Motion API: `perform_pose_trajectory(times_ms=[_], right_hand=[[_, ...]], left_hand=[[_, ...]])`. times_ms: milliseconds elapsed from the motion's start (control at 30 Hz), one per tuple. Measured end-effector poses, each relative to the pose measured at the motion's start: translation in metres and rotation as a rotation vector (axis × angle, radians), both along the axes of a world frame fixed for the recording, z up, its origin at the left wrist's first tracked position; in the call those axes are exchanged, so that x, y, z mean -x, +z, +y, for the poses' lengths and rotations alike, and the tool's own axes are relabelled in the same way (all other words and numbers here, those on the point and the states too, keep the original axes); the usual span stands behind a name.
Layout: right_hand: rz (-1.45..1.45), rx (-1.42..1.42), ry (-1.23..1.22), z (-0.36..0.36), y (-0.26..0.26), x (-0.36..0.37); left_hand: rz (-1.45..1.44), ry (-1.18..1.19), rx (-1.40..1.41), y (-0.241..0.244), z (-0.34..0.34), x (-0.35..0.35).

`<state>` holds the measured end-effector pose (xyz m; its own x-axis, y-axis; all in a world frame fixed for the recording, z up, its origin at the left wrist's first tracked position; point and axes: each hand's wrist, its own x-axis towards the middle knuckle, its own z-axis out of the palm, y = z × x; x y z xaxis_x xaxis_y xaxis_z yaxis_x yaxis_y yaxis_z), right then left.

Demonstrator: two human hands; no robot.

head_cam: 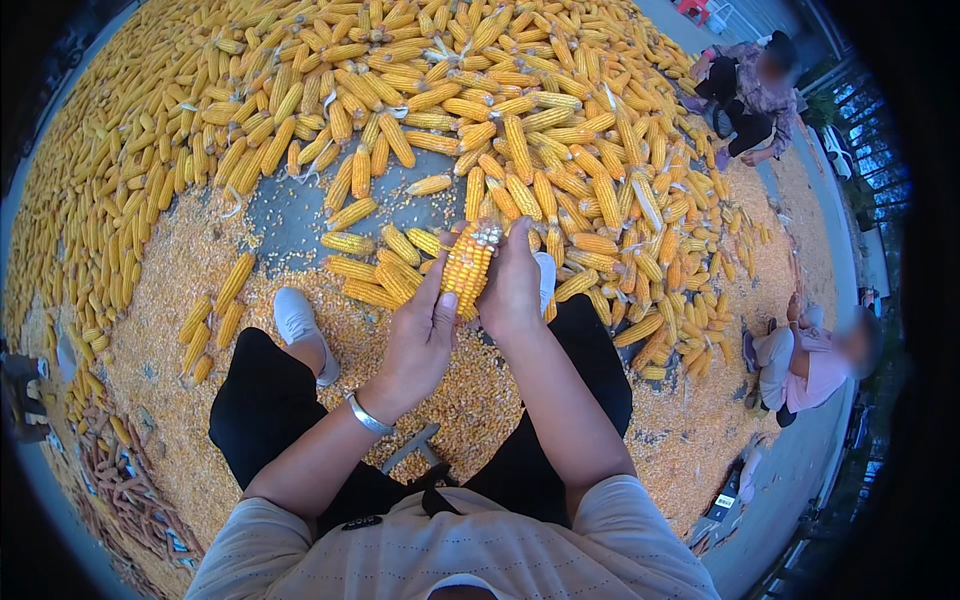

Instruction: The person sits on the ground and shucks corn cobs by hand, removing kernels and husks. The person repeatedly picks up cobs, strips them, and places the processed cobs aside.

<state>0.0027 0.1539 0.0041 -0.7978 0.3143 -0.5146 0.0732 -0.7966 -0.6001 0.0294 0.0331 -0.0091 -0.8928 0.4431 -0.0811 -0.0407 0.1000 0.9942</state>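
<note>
Both hands hold one ear of dried yellow corn [466,268] upright in front of me, its pale end pointing away. My left hand [421,337] grips its left side, with the thumb across the kernels near the lower end. Against the right side lies my right hand [511,289], thumb raised beside the top; its other fingers are mostly hidden behind the ear. A few kernels look gone near the pale tip. Just beyond my hands, several whole ears [375,274] lie on loose kernels [360,405] spread between my feet.
A large heap of corn ears [420,60] spreads ahead and to both sides. Bare cobs [131,480] are piled at lower left. Two people, one in a patterned top [750,97] and one in a pink top [814,367], sit on the right. A dark box [724,495] lies at lower right.
</note>
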Motion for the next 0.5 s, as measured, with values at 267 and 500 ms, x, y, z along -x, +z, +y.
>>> perform_pose_trajectory(times_ms=[267, 500], right_hand=[[0.052, -0.721, -0.164, -0.005, -0.046, -0.003], [0.191, -0.969, -0.193, -0.005, -0.049, -0.005]], left_hand=[[0.051, 0.043, 0.096, -0.010, 0.009, -0.006], [-0.118, 0.068, -0.100, -0.010, 0.004, -0.009]])
